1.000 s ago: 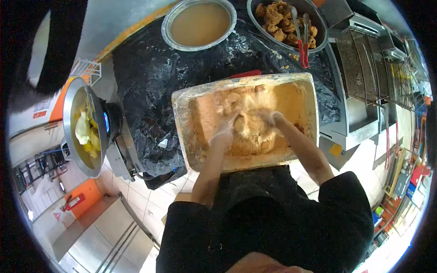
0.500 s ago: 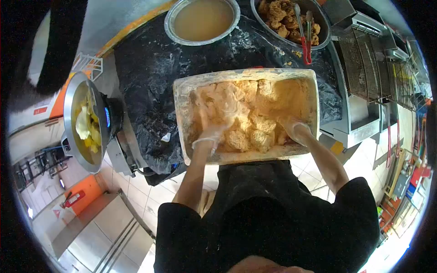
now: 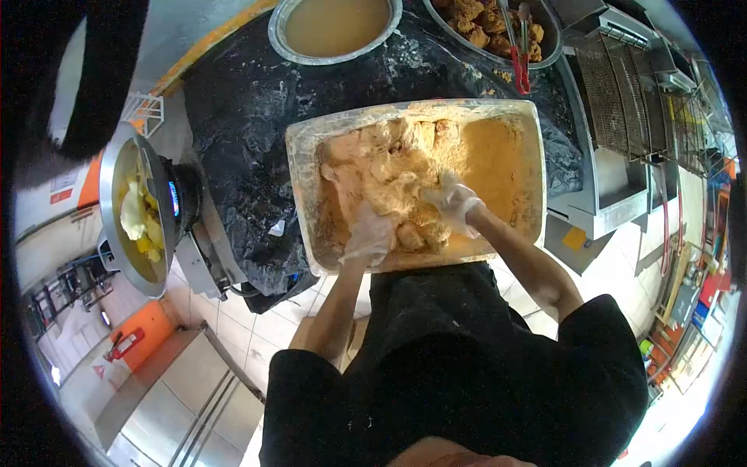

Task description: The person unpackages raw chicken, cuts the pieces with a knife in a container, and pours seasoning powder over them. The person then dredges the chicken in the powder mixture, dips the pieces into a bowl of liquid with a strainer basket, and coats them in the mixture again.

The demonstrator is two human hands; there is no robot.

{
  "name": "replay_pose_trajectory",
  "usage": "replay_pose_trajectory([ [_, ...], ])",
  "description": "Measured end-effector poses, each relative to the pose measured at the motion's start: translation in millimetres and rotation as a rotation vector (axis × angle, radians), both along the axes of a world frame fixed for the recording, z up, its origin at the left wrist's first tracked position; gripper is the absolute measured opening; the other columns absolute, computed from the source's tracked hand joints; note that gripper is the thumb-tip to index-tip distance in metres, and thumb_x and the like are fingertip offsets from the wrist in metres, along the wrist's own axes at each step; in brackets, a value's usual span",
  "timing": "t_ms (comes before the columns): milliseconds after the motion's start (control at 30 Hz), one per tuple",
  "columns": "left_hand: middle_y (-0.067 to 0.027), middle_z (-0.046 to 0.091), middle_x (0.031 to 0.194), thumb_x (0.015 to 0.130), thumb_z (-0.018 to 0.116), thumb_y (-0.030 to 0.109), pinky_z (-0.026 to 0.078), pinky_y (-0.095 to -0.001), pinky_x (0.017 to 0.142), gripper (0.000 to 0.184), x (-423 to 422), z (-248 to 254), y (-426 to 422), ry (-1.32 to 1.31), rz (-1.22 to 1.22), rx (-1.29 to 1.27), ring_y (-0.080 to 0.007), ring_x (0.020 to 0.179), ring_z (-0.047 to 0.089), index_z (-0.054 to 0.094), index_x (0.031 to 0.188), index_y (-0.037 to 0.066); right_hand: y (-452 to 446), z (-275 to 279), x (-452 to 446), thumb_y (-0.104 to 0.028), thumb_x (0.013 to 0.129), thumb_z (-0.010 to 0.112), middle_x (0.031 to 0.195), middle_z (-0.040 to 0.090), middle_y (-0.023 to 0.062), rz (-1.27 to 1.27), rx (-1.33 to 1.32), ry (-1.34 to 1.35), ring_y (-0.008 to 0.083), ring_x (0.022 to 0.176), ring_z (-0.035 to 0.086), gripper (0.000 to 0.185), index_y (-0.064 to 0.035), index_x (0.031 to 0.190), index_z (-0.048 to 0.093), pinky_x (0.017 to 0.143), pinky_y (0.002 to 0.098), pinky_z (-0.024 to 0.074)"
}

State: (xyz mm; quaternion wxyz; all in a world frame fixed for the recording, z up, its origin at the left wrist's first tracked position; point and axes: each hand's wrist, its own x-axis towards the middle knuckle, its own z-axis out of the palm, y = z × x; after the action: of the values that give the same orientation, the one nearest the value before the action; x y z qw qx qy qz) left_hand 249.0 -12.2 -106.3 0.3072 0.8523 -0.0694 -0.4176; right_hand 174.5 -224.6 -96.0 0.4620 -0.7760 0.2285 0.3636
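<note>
Watching remotely, I see floury pieces [image 3: 397,183] heaped inside a pale tub [image 3: 532,148], beyond and between the fingers. The left hand [image 3: 370,235] is at the heap's near edge, its fingers too blurred for me to tell whether they grip anything; the right hand [image 3: 454,204] has its fingers loosely spread against the heap, holding nothing I can make out. Most pieces look dusted, so I judge the coating well along, though patchy spots may want more. Loose flour [image 3: 486,159] lies right of the fingers. Beneath the tub is a white-smeared black sheet [image 3: 237,148]. Well beyond the fingers are 1 basin [image 3: 334,60] of cloudy liquid [image 3: 334,23] and 1 bowl [image 3: 555,45] of browned pieces [image 3: 471,15] with red-handled tongs [image 3: 520,68]. Far left, a pan [image 3: 111,206] adjoins a burner [image 3: 187,204]; far right hang wire baskets [image 3: 611,113].
</note>
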Motion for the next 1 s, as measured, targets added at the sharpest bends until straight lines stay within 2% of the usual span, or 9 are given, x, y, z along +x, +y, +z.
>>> replay_pose_trajectory([
  [133, -0.0239, 0.065, 0.108, 0.087, 0.072, 0.023, 0.054, -0.0464, 0.082, 0.055, 18.9, 36.0, -0.1, 0.044, 0.331, 0.024, -0.0354, 0.098, 0.065, 0.051, 0.132, 0.000, -58.0, -1.0, -43.1, -0.052, 0.099, 0.051, 0.153, 0.041, 0.0175, -0.622, 0.579, -0.342, 0.0301, 0.140, 0.041, 0.070, -0.0105, 0.153, 0.036, 0.113, 0.0470, 0.0361],
  [200, -0.0263, 0.063, 0.112, 0.090, 0.068, 0.017, 0.053, -0.0488, 0.086, 0.053, 33.6, 20.8, 11.8, -0.051, 0.292, 0.042, -0.0371, 0.105, 0.063, 0.048, 0.136, 0.002, -93.7, -8.0, -15.0, -0.057, 0.098, 0.049, 0.151, 0.043, 0.0169, -0.668, 0.304, -0.283, 0.0308, 0.140, 0.041, 0.070, -0.0087, 0.149, 0.041, 0.114, 0.0481, 0.0342],
  [367, -0.0310, 0.048, 0.141, 0.093, 0.064, 0.019, 0.037, -0.0492, 0.114, 0.069, 72.0, 1.5, -1.2, -0.309, -0.270, -0.023, -0.0388, 0.142, 0.036, 0.029, 0.150, 0.002, -119.5, -80.7, 31.1, -0.048, 0.098, 0.054, 0.145, 0.051, 0.0173, -0.303, 0.384, -0.187, 0.0294, 0.131, 0.051, 0.065, -0.0038, 0.145, 0.044, 0.106, 0.0442, 0.0432],
  [433, -0.0297, 0.048, 0.142, 0.091, 0.066, 0.022, 0.037, -0.0460, 0.115, 0.078, 61.5, -10.5, -22.8, -0.220, -0.160, -0.190, -0.0385, 0.140, 0.039, 0.024, 0.153, 0.000, -82.8, -90.9, 45.9, -0.046, 0.097, 0.057, 0.144, 0.052, 0.0181, -0.328, 0.467, -0.124, 0.0301, 0.126, 0.054, 0.065, -0.0034, 0.144, 0.045, 0.103, 0.0434, 0.0457],
  [500, -0.0275, 0.048, 0.143, 0.087, 0.070, 0.025, 0.041, -0.0430, 0.112, 0.087, 57.9, -119.8, -23.8, 0.302, 0.603, -0.566, -0.0384, 0.133, 0.049, 0.020, 0.154, -0.001, -47.4, -90.5, 67.2, -0.043, 0.096, 0.059, 0.143, 0.053, 0.0189, -0.353, 0.541, -0.064, 0.0307, 0.122, 0.058, 0.064, -0.0030, 0.143, 0.046, 0.100, 0.0425, 0.0483],
  [633, -0.0178, 0.060, 0.113, 0.087, 0.070, 0.027, 0.052, -0.0379, 0.092, 0.065, 57.7, -83.1, -16.6, -0.133, 0.256, -0.352, -0.0287, 0.098, 0.062, 0.041, 0.138, -0.001, -26.8, -78.7, 91.0, -0.041, 0.092, 0.064, 0.129, 0.061, 0.0219, 0.156, 0.296, -0.214, 0.0324, 0.106, 0.066, 0.064, -0.0044, 0.142, 0.047, 0.089, 0.0425, 0.0548],
  [767, -0.0199, 0.059, 0.119, 0.090, 0.066, 0.028, 0.050, -0.0387, 0.095, 0.062, 59.4, -70.1, -11.4, -0.245, 0.092, -0.210, -0.0298, 0.105, 0.061, 0.041, 0.141, 0.001, -6.8, 1.4, 102.5, -0.040, 0.092, 0.063, 0.099, 0.069, 0.0205, 0.467, -0.295, -0.307, 0.0267, 0.088, 0.069, 0.063, -0.0045, 0.142, 0.046, 0.075, 0.0419, 0.0584],
  [900, -0.0219, 0.057, 0.125, 0.094, 0.061, 0.030, 0.048, -0.0395, 0.098, 0.060, 41.1, -39.4, 0.3, -0.206, 0.037, -0.120, -0.0308, 0.112, 0.059, 0.041, 0.144, 0.003, 12.6, 49.6, 80.2, -0.029, 0.098, 0.056, 0.116, 0.062, 0.0190, -0.097, 0.005, -0.160, 0.0291, 0.084, 0.066, 0.054, -0.0109, 0.146, 0.040, 0.080, 0.0442, 0.0591],
  [1000, -0.0235, 0.056, 0.130, 0.096, 0.058, 0.031, 0.046, -0.0401, 0.101, 0.058, 37.8, -29.9, 24.0, -0.211, -0.080, -0.043, -0.0316, 0.117, 0.058, 0.041, 0.146, 0.005, -23.4, 34.4, 16.2, -0.027, 0.100, 0.055, 0.127, 0.060, 0.0182, 0.195, 0.038, -0.377, 0.0290, 0.107, 0.062, 0.055, -0.0170, 0.151, 0.036, 0.094, 0.0472, 0.0542],
])
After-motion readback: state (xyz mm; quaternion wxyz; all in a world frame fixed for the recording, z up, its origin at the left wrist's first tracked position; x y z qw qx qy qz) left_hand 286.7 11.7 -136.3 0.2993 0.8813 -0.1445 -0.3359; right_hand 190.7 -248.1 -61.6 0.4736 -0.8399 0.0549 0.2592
